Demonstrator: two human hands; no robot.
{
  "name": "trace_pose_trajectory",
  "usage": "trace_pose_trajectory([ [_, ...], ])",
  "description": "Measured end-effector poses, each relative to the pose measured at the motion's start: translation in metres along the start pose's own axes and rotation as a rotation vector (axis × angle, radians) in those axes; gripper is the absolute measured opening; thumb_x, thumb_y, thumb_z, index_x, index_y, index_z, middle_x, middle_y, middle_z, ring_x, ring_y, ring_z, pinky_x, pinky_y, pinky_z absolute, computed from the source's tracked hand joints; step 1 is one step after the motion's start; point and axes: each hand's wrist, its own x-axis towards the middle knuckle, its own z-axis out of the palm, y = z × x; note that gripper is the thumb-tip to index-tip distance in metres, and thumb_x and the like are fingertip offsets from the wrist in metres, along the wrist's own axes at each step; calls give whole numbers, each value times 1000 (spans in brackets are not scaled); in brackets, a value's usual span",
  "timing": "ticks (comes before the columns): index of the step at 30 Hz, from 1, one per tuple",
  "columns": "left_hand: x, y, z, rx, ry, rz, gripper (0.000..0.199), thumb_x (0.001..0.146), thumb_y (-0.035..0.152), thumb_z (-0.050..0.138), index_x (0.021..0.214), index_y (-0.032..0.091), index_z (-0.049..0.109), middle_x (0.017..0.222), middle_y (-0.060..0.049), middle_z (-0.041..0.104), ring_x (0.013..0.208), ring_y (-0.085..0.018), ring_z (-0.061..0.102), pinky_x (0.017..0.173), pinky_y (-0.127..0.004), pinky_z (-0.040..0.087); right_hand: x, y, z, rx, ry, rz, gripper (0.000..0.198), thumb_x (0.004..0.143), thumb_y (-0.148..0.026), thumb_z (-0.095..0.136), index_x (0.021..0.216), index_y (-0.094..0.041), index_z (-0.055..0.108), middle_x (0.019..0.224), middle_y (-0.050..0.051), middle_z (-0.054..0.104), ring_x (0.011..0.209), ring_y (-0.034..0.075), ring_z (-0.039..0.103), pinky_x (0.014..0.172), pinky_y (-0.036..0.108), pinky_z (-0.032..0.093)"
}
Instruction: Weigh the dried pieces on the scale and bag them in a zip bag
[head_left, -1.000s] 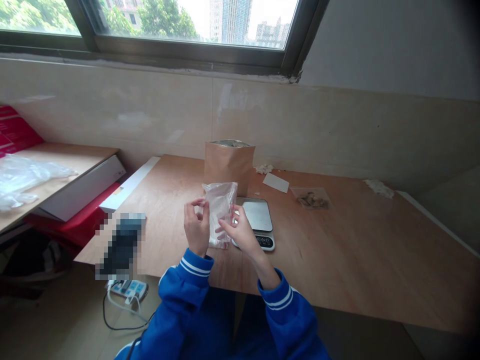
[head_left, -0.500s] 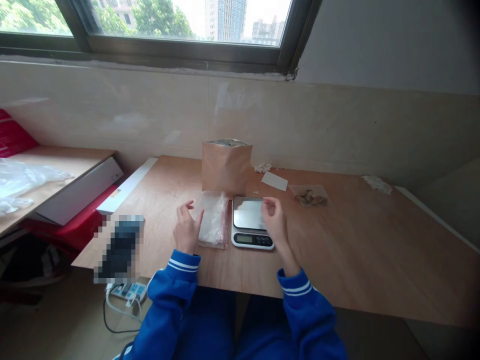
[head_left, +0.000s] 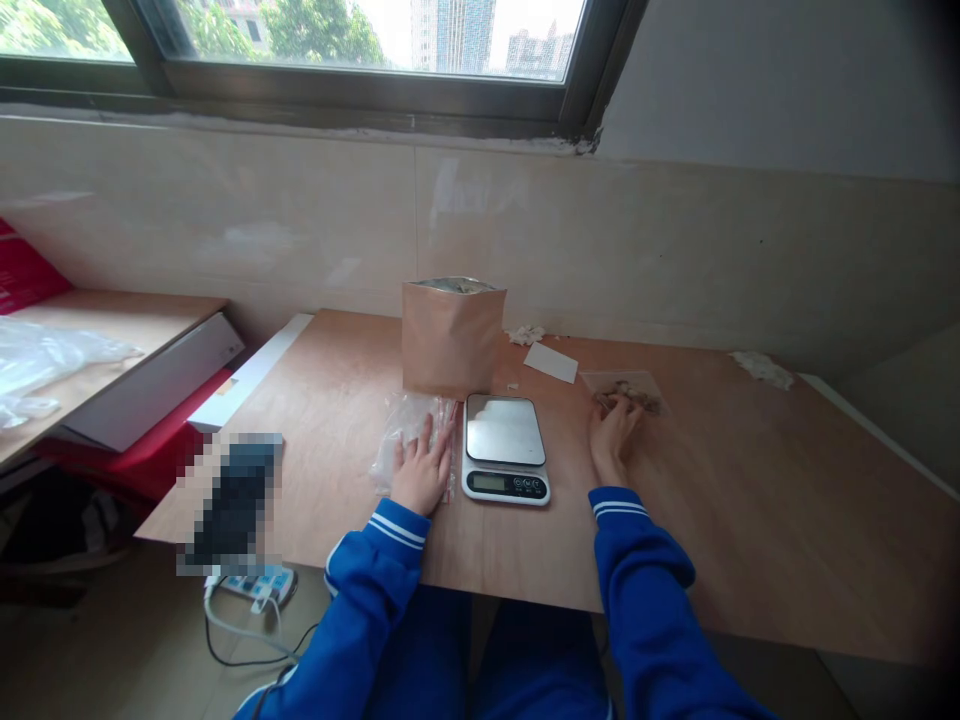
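Note:
My left hand [head_left: 422,470] lies flat with fingers spread on a stack of clear plastic zip bags [head_left: 391,440], left of the scale. The digital kitchen scale [head_left: 504,432] sits between my hands, and nothing rests on its metal plate. To the right, my right hand [head_left: 613,436] reaches onto a clear bag [head_left: 646,382] of brown dried pieces [head_left: 651,402]. Its fingers are stretched out over the bag and partly cover the contents. Behind the zip bags and scale stands a tan foil-lined pouch [head_left: 454,338], upright with its top open.
The wooden table [head_left: 750,520] meets the tiled wall. A white card [head_left: 551,362] and crumpled white scraps [head_left: 526,335] lie behind the scale. A blurred dark phone-like object [head_left: 234,505] is at the left edge, with a power strip [head_left: 262,585] and cables below.
My right hand has moved from above the scale to the bag of brown pieces. My left hand has come down and right onto the zip bags, which now look more rumpled.

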Motion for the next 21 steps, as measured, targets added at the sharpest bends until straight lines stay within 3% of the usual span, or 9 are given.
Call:
trace_pose_trajectory([
  [3, 3, -5, 2, -56, -66, 12, 52, 99, 32, 34, 151, 34, 32, 162, -9, 21, 136, -32, 44, 115, -61, 19, 3, -2, -2, -26, 24, 28, 30, 79, -26, 49, 101, -12, 62, 108, 18, 52, 104, 31, 50, 93, 48, 39],
  [6, -1, -12, -14, -249, -77, 138, 46, 97, 29, 37, 142, 28, 47, 153, -13, 39, 137, -30, 43, 112, -59, 29, 1, -3, -4, 3, 45, 15, 23, 80, -26, 47, 92, -15, 63, 102, 15, 51, 99, 28, 48, 91, 46, 39],
  [8, -11, -23, -33, -439, 35, 250, 41, 97, 29, 35, 131, 23, 57, 138, -13, 56, 129, -24, 52, 109, -46, 40, -1, -2, -5, 37, 64, 7, 21, 80, -25, 45, 86, -16, 63, 98, 13, 49, 96, 26, 48, 88, 45, 39],
  [9, -19, -31, -44, -509, 141, 241, 39, 98, 31, 34, 126, 22, 59, 131, -12, 60, 124, -21, 56, 107, -41, 43, -2, -2, -5, 59, 74, 3, 20, 80, -25, 45, 85, -16, 62, 97, 12, 49, 95, 26, 47, 88, 44, 39],
  [12, -48, -69, -77, -417, 493, -25, 38, 93, 39, 43, 121, 18, 58, 124, -14, 60, 121, -26, 54, 107, -46, 40, -4, 0, -5, 142, 98, -12, 18, 79, -26, 46, 84, -16, 60, 93, 10, 46, 94, 25, 47, 88, 42, 39],
  [15, -73, -121, -101, -177, 587, -548, 64, 83, 51, 52, 132, 10, 48, 133, -22, 48, 132, -40, 39, 107, -59, 34, -4, 3, -3, 192, 107, -13, 16, 78, -27, 47, 83, -17, 59, 90, 9, 44, 93, 24, 47, 88, 41, 39],
  [17, -82, -153, -109, -68, 535, -868, 86, 75, 62, 56, 141, 9, 37, 145, -26, 34, 137, -48, 28, 107, -68, 24, -3, 5, -1, 205, 108, -16, 15, 78, -27, 48, 82, -17, 58, 90, 8, 43, 92, 23, 46, 88, 41, 39],
  [21, -80, -188, -108, -45, 250, -988, 108, 68, 73, 56, 147, 7, 24, 151, -31, 26, 138, -52, 24, 106, -68, 21, -4, 6, 1, 227, 97, -12, 13, 77, -27, 49, 81, -18, 57, 91, 8, 44, 92, 23, 46, 90, 41, 40],
])
